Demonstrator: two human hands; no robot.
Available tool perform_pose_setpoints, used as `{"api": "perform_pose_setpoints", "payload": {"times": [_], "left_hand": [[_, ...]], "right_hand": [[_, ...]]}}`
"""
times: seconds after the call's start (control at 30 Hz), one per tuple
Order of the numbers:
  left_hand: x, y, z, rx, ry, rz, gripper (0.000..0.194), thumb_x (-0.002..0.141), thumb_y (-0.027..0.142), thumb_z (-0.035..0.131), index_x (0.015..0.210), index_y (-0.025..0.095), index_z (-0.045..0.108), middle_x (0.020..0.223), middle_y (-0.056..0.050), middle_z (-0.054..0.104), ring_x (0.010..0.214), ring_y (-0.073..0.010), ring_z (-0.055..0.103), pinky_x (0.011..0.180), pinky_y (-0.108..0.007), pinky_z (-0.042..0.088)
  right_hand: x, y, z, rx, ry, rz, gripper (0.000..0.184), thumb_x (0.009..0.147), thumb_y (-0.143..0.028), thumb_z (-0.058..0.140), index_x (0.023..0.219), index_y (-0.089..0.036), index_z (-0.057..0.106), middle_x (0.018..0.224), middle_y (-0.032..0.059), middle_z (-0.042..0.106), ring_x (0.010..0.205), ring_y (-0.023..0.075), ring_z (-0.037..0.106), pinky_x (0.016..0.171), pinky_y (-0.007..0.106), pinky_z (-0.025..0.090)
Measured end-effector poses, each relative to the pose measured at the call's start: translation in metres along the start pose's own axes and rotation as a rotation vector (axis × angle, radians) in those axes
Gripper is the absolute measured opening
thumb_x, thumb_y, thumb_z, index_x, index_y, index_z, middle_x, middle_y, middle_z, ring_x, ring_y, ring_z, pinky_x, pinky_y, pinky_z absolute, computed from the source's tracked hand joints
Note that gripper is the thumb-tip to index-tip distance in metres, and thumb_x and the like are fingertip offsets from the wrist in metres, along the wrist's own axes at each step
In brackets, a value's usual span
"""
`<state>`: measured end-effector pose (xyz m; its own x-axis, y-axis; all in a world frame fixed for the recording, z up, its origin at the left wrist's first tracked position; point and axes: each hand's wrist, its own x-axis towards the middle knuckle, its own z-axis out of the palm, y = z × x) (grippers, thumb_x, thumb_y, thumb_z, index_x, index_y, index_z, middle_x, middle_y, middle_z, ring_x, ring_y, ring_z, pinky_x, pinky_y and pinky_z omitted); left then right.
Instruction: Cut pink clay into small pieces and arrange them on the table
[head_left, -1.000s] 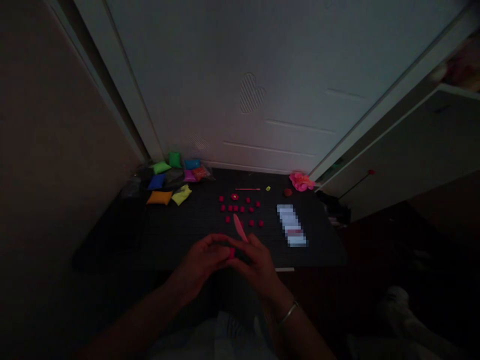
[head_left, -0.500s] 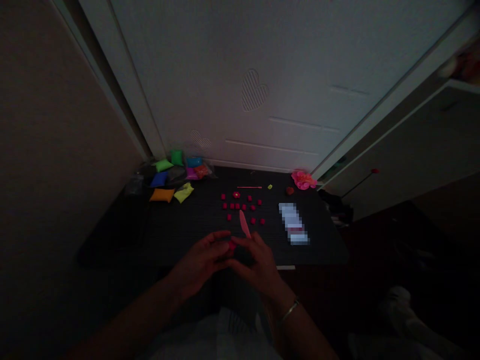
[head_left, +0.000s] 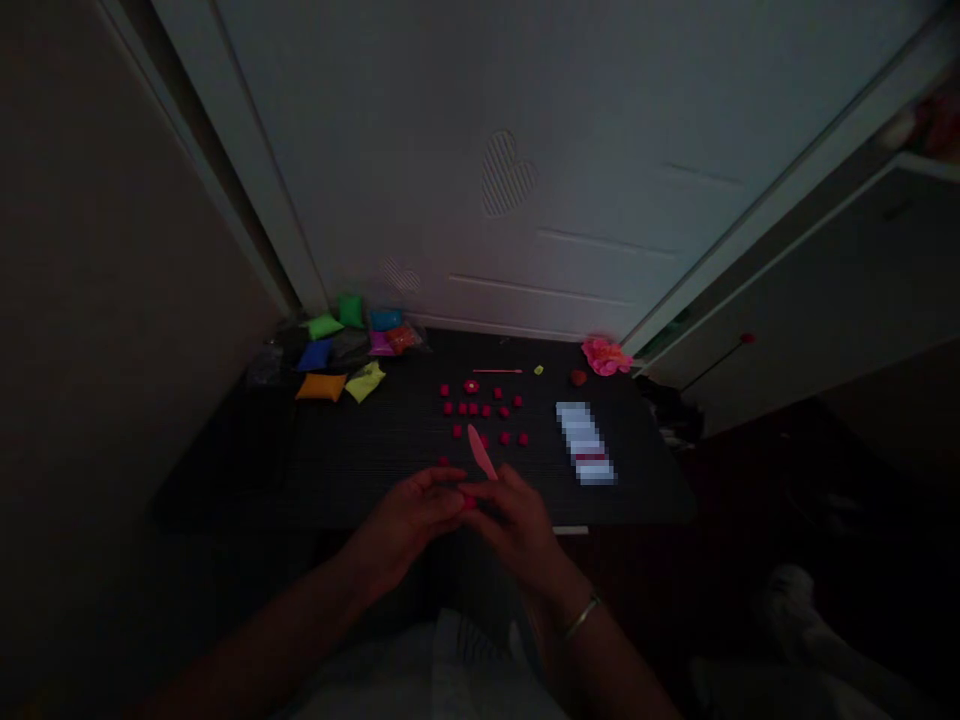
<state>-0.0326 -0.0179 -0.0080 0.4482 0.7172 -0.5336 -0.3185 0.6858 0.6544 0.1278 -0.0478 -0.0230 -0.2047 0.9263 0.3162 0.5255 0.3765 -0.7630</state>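
Observation:
Near the front edge of the table, my left hand point(head_left: 405, 520) pinches a small red lump of modelling clay point(head_left: 469, 502) between thumb and fingers. The fingertips of my right hand point(head_left: 521, 520) meet the same lump from the other side. A pink plastic knife point(head_left: 481, 452) is held in my right hand too, its blade pointing up and away over the table. Several small red clay pieces point(head_left: 505, 438) lie in loose rows just beyond my hands. One red piece with a pale centre point(head_left: 471, 386) sits in the back row. Fingers partly cover the held lump.
Coloured clay packets, among them an orange packet point(head_left: 321, 387) and a yellow packet point(head_left: 365, 382), lie at the table's left. A thin pink stick point(head_left: 497, 371) is at the back. Rightward are a pixelated bright rectangle point(head_left: 585, 443) and a pink flower point(head_left: 606, 356). A white panel point(head_left: 420, 150) rises behind.
The knife blade has swung a little to the left and leans more. My fingers have shifted slightly around the clay lump, and more red pieces show beside the blade and my left hand.

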Motion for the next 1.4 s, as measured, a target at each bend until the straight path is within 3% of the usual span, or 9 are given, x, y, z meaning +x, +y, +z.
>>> {"api": "perform_pose_setpoints", "payload": {"times": [0.4, 0.57, 0.7, 0.87, 1.07, 1.23, 1.4], "left_hand": [[0.0017, -0.0036, -0.0035, 0.192, 0.060, 0.148, 0.042, 0.063, 0.022, 0.070, 0.102, 0.017, 0.054, 0.072, 0.001, 0.065, 0.070, -0.0114, 0.060, 0.071, -0.025, 0.043], [-0.0013, -0.0005, -0.0001, 0.101, 0.016, 0.092, 0.032, 0.070, 0.030, 0.065, 0.098, 0.016, 0.057, 0.086, -0.004, 0.066, 0.078, -0.0145, 0.061, 0.077, -0.030, 0.045], [-0.0022, -0.0012, 0.0001, 0.103, -0.024, 0.049, 0.036, 0.070, 0.026, 0.066, 0.102, 0.015, 0.055, 0.092, -0.007, 0.066, 0.081, -0.0149, 0.062, 0.079, -0.030, 0.046], [-0.0005, -0.0060, -0.0021, 0.158, -0.011, 0.062, 0.039, 0.069, 0.027, 0.066, 0.105, 0.016, 0.055, 0.092, -0.007, 0.066, 0.081, -0.0153, 0.062, 0.079, -0.029, 0.045], [-0.0015, -0.0049, -0.0017, 0.118, 0.012, 0.066, 0.037, 0.077, 0.041, 0.055, 0.104, 0.015, 0.057, 0.088, -0.008, 0.066, 0.079, -0.0170, 0.062, 0.076, -0.032, 0.047], [-0.0019, -0.0044, -0.0009, 0.133, -0.032, 0.059, 0.040, 0.071, 0.029, 0.065, 0.106, 0.015, 0.054, 0.093, -0.007, 0.065, 0.084, -0.0169, 0.061, 0.079, -0.031, 0.046], [-0.0021, -0.0045, -0.0022, 0.161, -0.032, 0.069, 0.041, 0.073, 0.034, 0.061, 0.109, 0.016, 0.054, 0.094, -0.008, 0.066, 0.085, -0.0182, 0.062, 0.081, -0.033, 0.045]], "right_hand": [[0.0011, 0.0036, 0.0001, -0.007, 0.016, -0.008, 0.020, 0.079, -0.034, 0.057, 0.094, -0.023, 0.064, 0.075, 0.0002, 0.053, 0.070, 0.0112, 0.051, 0.059, 0.022, 0.041], [0.0010, 0.0008, -0.0029, -0.007, 0.033, 0.003, 0.019, 0.079, -0.033, 0.057, 0.091, -0.022, 0.065, 0.071, -0.0007, 0.051, 0.066, 0.0108, 0.050, 0.057, 0.022, 0.040], [-0.0005, 0.0021, -0.0017, -0.018, 0.025, 0.005, 0.019, 0.078, -0.034, 0.057, 0.093, -0.023, 0.064, 0.073, -0.0001, 0.051, 0.068, 0.0115, 0.051, 0.058, 0.022, 0.041], [-0.0015, 0.0039, 0.0001, -0.041, 0.006, 0.008, 0.025, 0.077, -0.035, 0.058, 0.100, -0.024, 0.062, 0.077, 0.0004, 0.051, 0.070, 0.0119, 0.051, 0.059, 0.023, 0.042], [-0.0012, 0.0028, 0.0005, 0.000, 0.014, 0.001, 0.017, 0.080, -0.033, 0.055, 0.090, -0.023, 0.064, 0.073, -0.0004, 0.052, 0.070, 0.0116, 0.050, 0.060, 0.022, 0.041], [-0.0024, 0.0063, 0.0036, -0.021, 0.010, 0.012, 0.025, 0.077, -0.035, 0.058, 0.099, -0.023, 0.061, 0.079, 0.0006, 0.051, 0.071, 0.0122, 0.050, 0.059, 0.023, 0.041], [-0.0028, 0.0071, 0.0039, -0.030, -0.024, 0.017, 0.019, 0.078, -0.034, 0.057, 0.092, -0.024, 0.064, 0.075, -0.0007, 0.049, 0.071, 0.0114, 0.050, 0.061, 0.022, 0.041]]}}
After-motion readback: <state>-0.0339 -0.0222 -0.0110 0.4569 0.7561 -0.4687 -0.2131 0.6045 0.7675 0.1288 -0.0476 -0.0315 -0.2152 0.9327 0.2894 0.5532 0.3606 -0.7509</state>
